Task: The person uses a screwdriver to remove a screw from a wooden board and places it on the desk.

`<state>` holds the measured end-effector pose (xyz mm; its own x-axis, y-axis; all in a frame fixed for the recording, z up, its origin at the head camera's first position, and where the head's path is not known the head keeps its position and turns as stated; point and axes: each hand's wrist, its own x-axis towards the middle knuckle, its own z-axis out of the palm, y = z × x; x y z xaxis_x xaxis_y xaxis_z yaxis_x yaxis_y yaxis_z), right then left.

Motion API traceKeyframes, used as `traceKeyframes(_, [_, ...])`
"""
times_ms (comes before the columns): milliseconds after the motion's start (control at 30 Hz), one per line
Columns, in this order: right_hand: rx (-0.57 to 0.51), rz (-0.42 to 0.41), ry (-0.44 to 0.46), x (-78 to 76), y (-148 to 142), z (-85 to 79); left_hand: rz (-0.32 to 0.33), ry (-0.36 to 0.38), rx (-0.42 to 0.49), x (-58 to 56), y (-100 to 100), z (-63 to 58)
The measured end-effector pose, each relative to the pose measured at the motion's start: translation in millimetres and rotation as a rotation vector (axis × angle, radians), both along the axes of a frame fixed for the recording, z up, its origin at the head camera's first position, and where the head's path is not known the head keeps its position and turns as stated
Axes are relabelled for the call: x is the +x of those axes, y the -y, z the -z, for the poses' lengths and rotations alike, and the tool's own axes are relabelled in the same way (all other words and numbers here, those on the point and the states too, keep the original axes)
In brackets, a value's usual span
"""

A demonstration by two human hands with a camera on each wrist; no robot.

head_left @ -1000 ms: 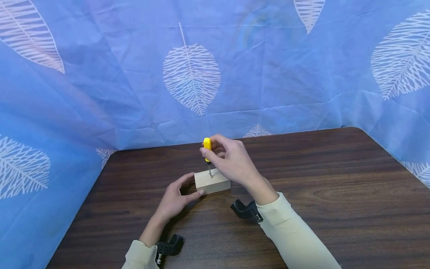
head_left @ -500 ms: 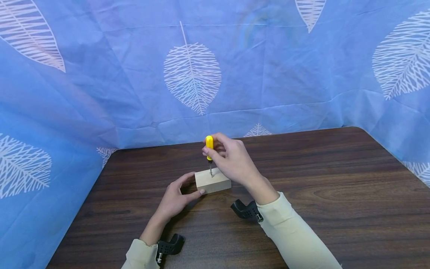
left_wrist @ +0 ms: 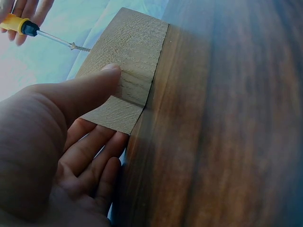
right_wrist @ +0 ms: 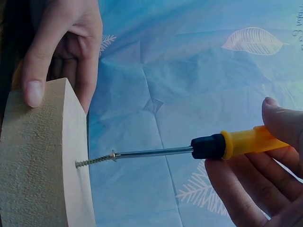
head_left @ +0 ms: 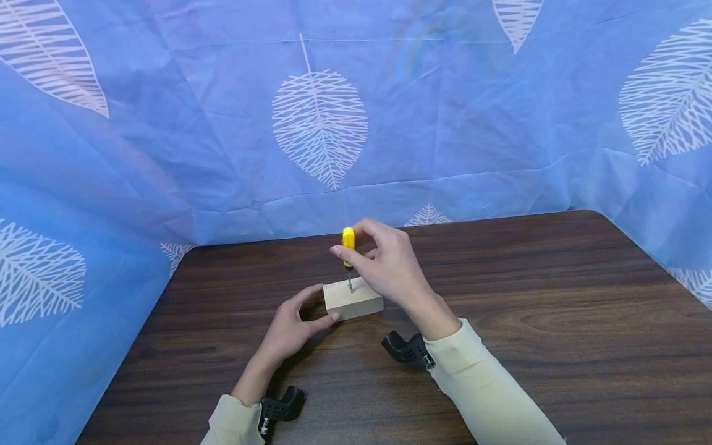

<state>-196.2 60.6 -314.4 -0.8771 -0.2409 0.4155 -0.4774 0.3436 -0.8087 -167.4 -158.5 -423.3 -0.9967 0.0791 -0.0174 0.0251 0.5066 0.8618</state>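
Screwdriver (head_left: 348, 238) and screw (right_wrist: 95, 161) are held nearly in line above the wooden block (head_left: 353, 308), with the tip set at the screw's head and the screw's far end meeting the block's top. A small change is seen in the grip: the screwdriver is pinched in the right hand (head_left: 394, 266) above the block, and the thumb is now stretched out past it, over the block's left end, whereas half a second ago the thumb tip is tucked in closer. A turn of the screwdriver seems to be under way, or a fresh grip to be taken; which of the two cannot be told. Much of the thread is left showing above the block, so the screw is judged to be only shallowly seated. Against the frame of one second ago, the screwdriver is stood a little straighter over the block, its top there being leaned more toward the left end. No clear difference in the screw's depth can be made out. The block's left end is held as before by the left hand (head_left: 286, 329), the thumb being laid on the near face and the fingers kept at the far side. Beneath the block, the dark table (head_left: 545, 334) is unchanged.
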Motion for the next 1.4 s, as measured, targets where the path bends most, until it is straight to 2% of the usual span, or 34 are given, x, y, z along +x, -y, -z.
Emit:
traceKeyframes(167, [0.017, 0.009, -0.021, -0.1, 0.1, -0.5, 0.002, -0.001, -0.004, 0.0, 0.3, -0.3])
traceKeyframes(367, [0.026, -0.043, 0.024, 0.7, 1.4, -1.8, -0.001, 0.008, -0.008, 0.5, 1.1, -0.4])
traceKeyframes(567, [0.038, -0.066, 0.027, 1.9, 1.8, -3.2, -0.006, 0.012, -0.012, 0.8, 1.4, -0.5])
traceKeyframes(1067, [-0.026, -0.105, 0.058, 0.6, -0.7, -3.9, -0.012, 0.018, -0.006, 0.6, -0.2, -1.5])
traceKeyframes(1400, [0.000, -0.080, 0.057, 1.8, -1.3, -4.0, -0.012, 0.024, -0.011, 0.4, -1.3, -1.8])
